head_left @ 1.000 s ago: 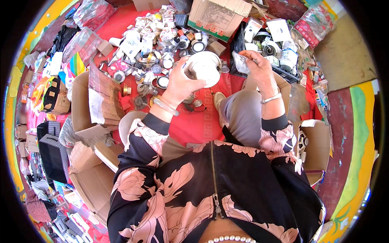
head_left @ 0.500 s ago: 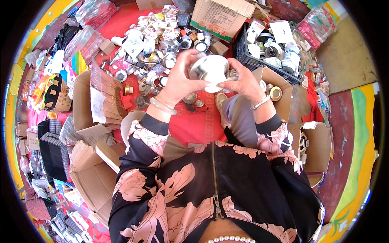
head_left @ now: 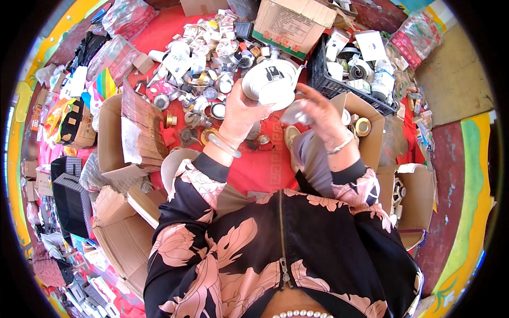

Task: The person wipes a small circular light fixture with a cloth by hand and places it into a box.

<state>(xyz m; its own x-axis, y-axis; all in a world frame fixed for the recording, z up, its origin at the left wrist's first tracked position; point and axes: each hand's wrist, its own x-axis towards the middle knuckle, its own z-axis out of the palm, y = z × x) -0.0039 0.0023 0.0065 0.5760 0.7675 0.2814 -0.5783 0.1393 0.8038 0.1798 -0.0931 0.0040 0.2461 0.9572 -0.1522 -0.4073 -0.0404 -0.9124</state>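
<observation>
My left hand is closed round the side of a white round light fitting, tilted so that a dark label on its face shows. Just to the right, my right hand is bent with its fingers together, smeared by motion. At those fingertips is a pale, greyish piece, too blurred to name. The right hand looks apart from the fitting, or barely touching its edge. Beyond the hands lies a heap of mixed lamps and small fittings on the red floor covering.
An open cardboard box stands left, another right, with round parts inside. A black crate full of fittings sits at the far right. A printed carton is behind the heap. My shoe rests on the red floor covering.
The light fitting has turned, bringing its labelled face into sight. My right hand has come off its side and moved slightly right and down, with a pale piece at the fingers.
</observation>
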